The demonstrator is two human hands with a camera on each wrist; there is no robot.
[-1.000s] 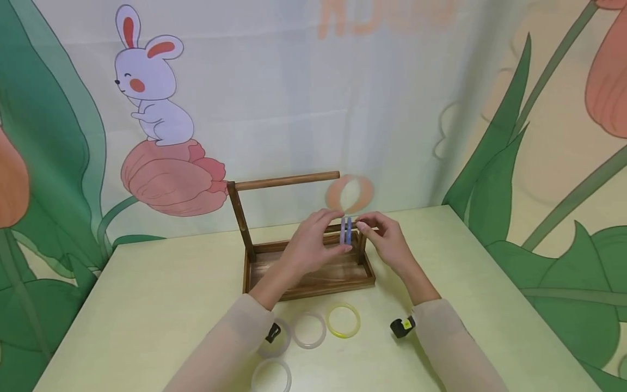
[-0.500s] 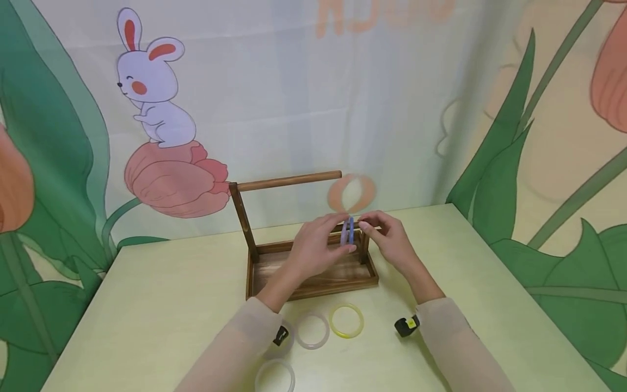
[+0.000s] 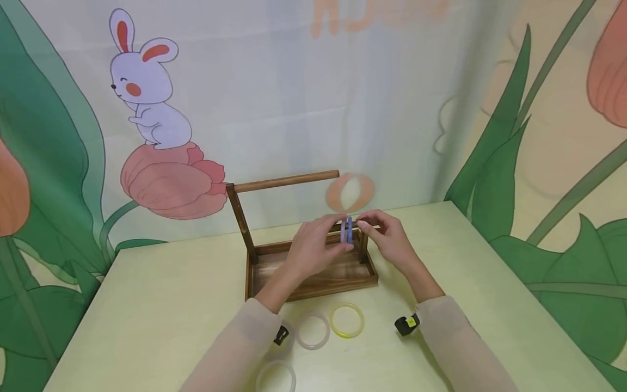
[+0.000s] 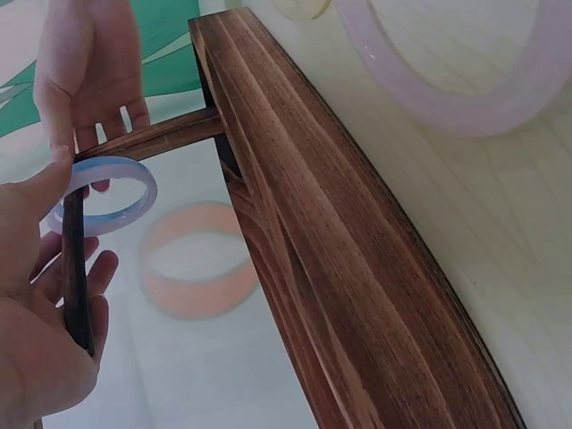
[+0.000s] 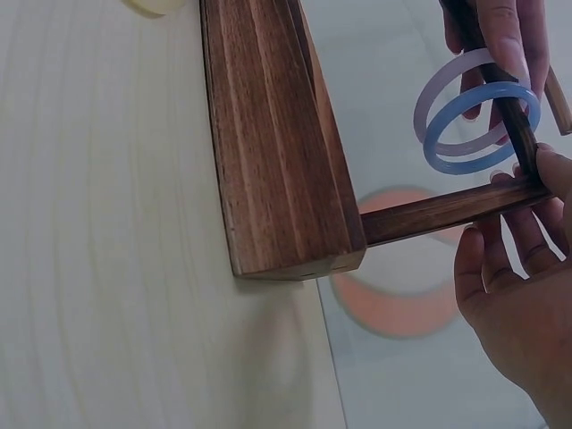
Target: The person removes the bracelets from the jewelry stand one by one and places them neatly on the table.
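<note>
A blue bangle (image 5: 456, 168) and a lavender bangle (image 5: 422, 105) encircle the dark lower bar (image 5: 512, 116) of a wooden display stand (image 3: 333, 289). My left hand (image 3: 313, 247) holds both bangles, fingers at their top and thumb at their bottom, with the bar passing inside its grip. At the corner where the bar meets the short post (image 5: 438, 211), my right hand (image 3: 389, 239) pinches the wood, thumb in front and fingers behind. The blue bangle is the one nearer the right hand. Part of the lavender one is hidden behind the left fingers.
The stand's longer upper bar (image 3: 289, 181) juts right from a tall left post (image 3: 241, 220). In front of its tray lie a yellow bangle (image 3: 346, 335), a pale lavender bangle (image 3: 313, 347) and another pale bangle (image 3: 276, 362). One more is partly under the left sleeve. A printed curtain hangs behind.
The bangles leaned to one side half a second ago and now stand more upright on the bar. Both hands keep nearly the same place; the whole view shifts slightly.
</note>
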